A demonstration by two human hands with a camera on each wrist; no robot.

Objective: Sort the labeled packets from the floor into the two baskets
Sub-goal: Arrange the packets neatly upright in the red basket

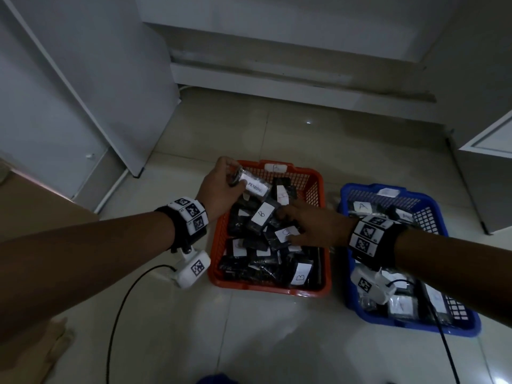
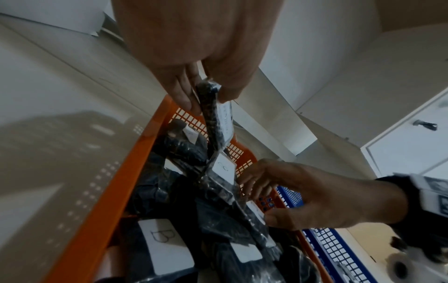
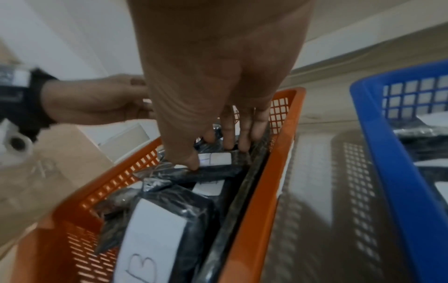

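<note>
My left hand (image 1: 232,180) (image 2: 208,95) pinches a dark packet with a white "PENDING" label (image 1: 256,187) (image 2: 214,122) and holds it above the far left corner of the orange basket (image 1: 266,288) (image 3: 261,191). That basket is full of dark packets labelled B (image 1: 261,216). My right hand (image 1: 285,227) (image 3: 213,156) (image 2: 264,201) reaches down into it. Its thumb and fingers close round a labelled packet (image 3: 215,159) near the basket's right wall. The blue basket (image 1: 410,325) (image 3: 387,153), on the right, holds packets labelled A (image 1: 363,206).
Both baskets stand on a pale tiled floor. White cabinets rise at the left (image 1: 83,106), the back and the far right (image 1: 487,162). A cardboard box (image 1: 33,217) sits at the left. Black cables (image 1: 124,300) trail from both wrist cameras across the floor.
</note>
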